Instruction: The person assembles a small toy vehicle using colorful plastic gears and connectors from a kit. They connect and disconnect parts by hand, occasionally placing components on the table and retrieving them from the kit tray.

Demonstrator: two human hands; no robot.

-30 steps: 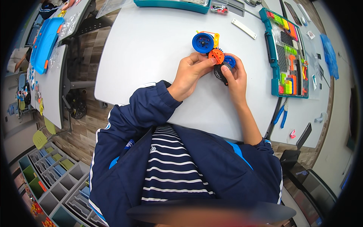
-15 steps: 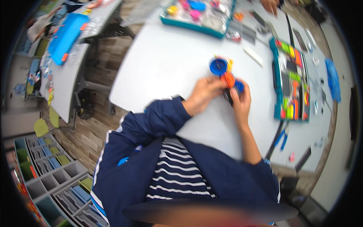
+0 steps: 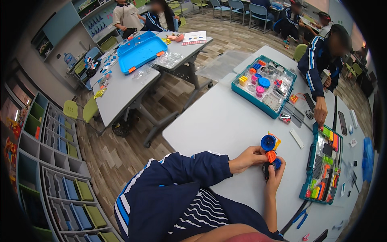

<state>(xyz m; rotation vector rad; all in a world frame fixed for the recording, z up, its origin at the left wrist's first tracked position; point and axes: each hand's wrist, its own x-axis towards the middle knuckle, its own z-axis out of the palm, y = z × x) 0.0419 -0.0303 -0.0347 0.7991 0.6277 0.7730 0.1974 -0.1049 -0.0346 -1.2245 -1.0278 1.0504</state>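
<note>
Above the white table, both my hands hold a small assembly of plastic building parts. It has a blue wheel at its top, an orange piece in the middle, and a second blue wheel lower down. A yellow part sticks out beside the upper wheel. My left hand pinches the assembly from the left, near the orange piece. My right hand grips its lower end, thumb over a black part. The fingers partly hide how these parts join.
To the right lies an open teal case of coloured parts, a co-worker's hand at its far end. Another teal parts case stands farther back. A white bar and blue-handled pliers lie on the table.
The view has swung up and left, showing more of the room. My hands keep hold of the assembly. The co-worker's hand has come to the right-hand case.
</note>
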